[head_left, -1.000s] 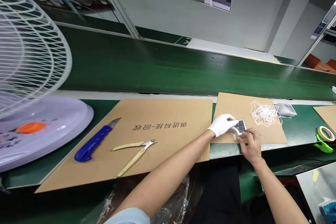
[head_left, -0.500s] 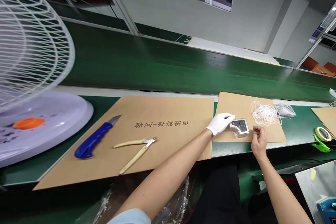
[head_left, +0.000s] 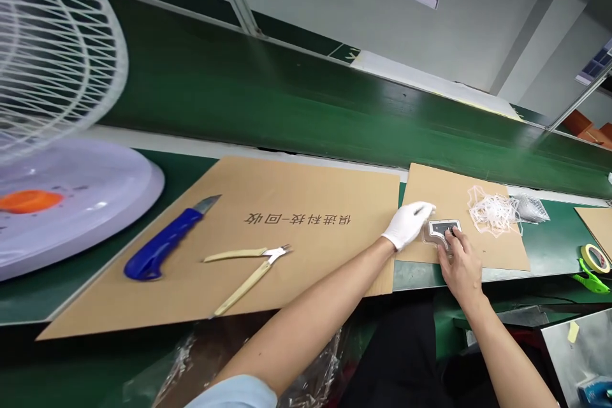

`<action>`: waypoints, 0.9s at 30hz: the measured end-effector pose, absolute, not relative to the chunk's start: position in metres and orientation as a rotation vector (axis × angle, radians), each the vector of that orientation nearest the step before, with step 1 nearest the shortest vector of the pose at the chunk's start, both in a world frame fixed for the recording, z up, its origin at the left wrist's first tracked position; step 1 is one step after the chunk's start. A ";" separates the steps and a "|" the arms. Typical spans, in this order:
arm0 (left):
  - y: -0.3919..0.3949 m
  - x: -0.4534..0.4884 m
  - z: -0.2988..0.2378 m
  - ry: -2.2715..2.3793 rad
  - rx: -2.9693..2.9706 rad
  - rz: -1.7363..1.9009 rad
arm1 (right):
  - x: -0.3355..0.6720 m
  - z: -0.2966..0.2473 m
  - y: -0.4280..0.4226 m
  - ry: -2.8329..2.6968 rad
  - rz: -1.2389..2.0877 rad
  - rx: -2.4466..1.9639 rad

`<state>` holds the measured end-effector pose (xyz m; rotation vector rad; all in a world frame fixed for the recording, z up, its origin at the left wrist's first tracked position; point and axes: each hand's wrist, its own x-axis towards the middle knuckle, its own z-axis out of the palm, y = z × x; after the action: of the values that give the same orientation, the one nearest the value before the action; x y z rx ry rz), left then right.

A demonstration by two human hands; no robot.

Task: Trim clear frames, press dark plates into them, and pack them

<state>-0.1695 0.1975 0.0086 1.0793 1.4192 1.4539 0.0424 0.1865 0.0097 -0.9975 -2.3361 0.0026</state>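
Upside-down Chinese "科技一回收" printed on a brown cardboard sheet (head_left: 310,268)

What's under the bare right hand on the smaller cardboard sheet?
The right hand sits on a silver-framed dark part, which lies on the cardboard sheet. The part's upper edge shows; the section beneath the fingers is covered.

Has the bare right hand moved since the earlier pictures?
Yes. Against the cardboard sheet, the right hand has shifted left, from beside the small dark-faced panel onto it.
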 end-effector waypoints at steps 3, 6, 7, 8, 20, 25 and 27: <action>0.201 -0.171 0.009 1.369 0.956 1.568 | 0.038 0.007 0.187 -2.289 -0.016 -1.052; 0.203 -0.173 0.009 1.327 0.879 1.617 | 0.035 0.011 0.191 -2.196 0.115 -1.052; 0.204 -0.174 0.009 1.316 0.859 1.628 | 0.037 0.016 0.193 -2.150 0.206 -1.038; 0.205 -0.175 0.008 1.304 0.842 1.637 | 0.041 0.024 0.194 -2.080 0.319 -1.028; 0.203 -0.173 0.005 1.224 0.767 1.642 | 0.148 0.135 0.082 -0.820 1.522 -0.949; 0.200 -0.172 0.004 1.271 0.841 1.610 | 0.163 0.131 0.048 -0.616 1.542 -0.900; 0.198 -0.170 0.004 1.304 0.890 1.598 | 0.167 0.131 0.037 -0.574 1.542 -0.889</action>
<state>-0.1704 0.1981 0.0039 0.8897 1.3041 1.5981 0.1670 0.0374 0.1312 -0.8893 -0.5738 1.5420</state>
